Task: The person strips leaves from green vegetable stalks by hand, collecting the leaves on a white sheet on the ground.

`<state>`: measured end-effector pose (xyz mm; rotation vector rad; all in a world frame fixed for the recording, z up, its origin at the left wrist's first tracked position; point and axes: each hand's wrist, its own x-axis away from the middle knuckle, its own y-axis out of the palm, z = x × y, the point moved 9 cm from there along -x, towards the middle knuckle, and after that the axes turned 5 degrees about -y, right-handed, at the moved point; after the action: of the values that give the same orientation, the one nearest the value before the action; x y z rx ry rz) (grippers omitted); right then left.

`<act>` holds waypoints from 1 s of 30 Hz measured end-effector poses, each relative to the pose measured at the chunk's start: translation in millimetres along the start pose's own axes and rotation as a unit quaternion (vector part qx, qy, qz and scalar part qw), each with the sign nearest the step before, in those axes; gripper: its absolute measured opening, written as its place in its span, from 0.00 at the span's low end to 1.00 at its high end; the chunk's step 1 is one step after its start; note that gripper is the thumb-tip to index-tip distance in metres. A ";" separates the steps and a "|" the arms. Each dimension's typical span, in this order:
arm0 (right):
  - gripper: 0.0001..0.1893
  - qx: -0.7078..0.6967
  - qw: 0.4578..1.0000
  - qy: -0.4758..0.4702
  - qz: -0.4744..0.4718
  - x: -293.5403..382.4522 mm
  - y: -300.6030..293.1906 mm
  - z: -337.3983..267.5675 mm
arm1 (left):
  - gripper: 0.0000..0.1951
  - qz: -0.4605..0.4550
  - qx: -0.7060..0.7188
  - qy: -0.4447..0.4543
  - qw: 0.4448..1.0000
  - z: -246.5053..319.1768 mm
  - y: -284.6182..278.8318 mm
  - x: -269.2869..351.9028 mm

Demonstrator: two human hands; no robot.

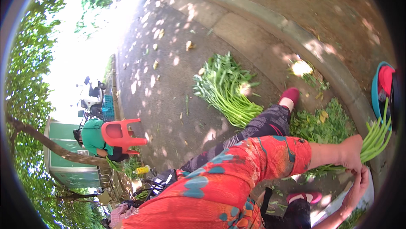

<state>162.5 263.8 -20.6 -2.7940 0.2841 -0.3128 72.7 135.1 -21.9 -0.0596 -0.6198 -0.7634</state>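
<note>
At the right edge, my left hand [352,152], below a red floral sleeve, is closed around a bunch of long green vegetable stems [376,143]. The stems stick out beyond the hand. My right hand [358,184] meets it from below, its fingertips touching my left fingers; whether it pinches anything is hidden. A larger pile of leafy green-stemmed vegetables [230,91] lies on the pavement beyond my knee. Loose green leaves [323,122] lie heaped near my maroon shoe [290,95].
A curb [285,22] curves past, with bare soil beyond it. A blue basin [376,92] with something pink stands at the right edge. At left, a person in a green top [93,137] sits by a red plastic chair [122,135]. A black bag [161,181] lies near my sleeve.
</note>
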 end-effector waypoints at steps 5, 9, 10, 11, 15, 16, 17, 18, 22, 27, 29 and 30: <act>0.09 -0.014 1.000 -0.018 0.010 -7.0 6.8 -2.8 | 0.15 0.041 -0.064 0.005 0.997 -7.9 -6.3 -10.8; 0.07 -0.094 0.995 0.013 0.016 -9.5 -5.7 25.1 | 0.11 0.017 -0.027 0.024 0.999 3.8 -1.8 -4.3; 0.13 -0.172 0.976 0.066 0.114 -6.2 -14.7 58.1 | 0.11 0.024 -0.028 0.019 0.999 -2.3 -2.0 -3.5; 0.15 -0.193 0.971 0.073 0.119 -8.0 -14.0 80.5 | 0.10 0.030 -0.028 0.012 0.999 -9.3 -3.7 -2.3; 0.15 -0.143 0.974 0.086 0.151 -10.0 -14.0 89.4 | 0.10 0.024 0.003 -0.007 1.000 -20.4 -9.8 5.7; 0.12 -0.054 0.978 0.083 0.183 -4.8 -9.4 26.9 | 0.10 0.005 -0.004 0.004 1.000 -10.2 -5.2 4.5; 0.10 0.024 0.976 0.088 0.197 -2.8 -4.6 -3.4 | 0.10 0.003 -0.011 0.001 1.000 -5.5 -7.0 7.7; 0.12 -0.039 0.985 0.078 0.149 -9.6 -3.8 9.0 | 0.10 0.000 -0.019 0.000 1.000 1.4 -8.1 11.1; 0.20 -0.171 0.976 0.097 0.090 -11.5 -11.3 37.0 | 0.12 -0.034 -0.112 0.006 0.993 12.3 -8.9 8.1; 0.12 0.020 0.989 0.055 0.139 -27.3 18.0 -20.2 | 0.15 -0.096 -0.011 -0.027 0.995 5.3 -32.9 13.1; 0.10 -0.016 0.986 0.032 0.162 -26.4 9.9 -18.7 | 0.14 -0.087 0.059 0.001 0.994 9.4 -33.6 6.8; 0.09 -0.016 0.985 0.031 0.167 -23.8 3.9 -15.6 | 0.13 -0.086 0.069 -0.008 0.994 12.6 -34.1 8.6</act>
<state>135.4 261.2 -11.7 -2.7077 0.7668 -0.3147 48.5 108.2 -12.5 0.1155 -0.6982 -0.8843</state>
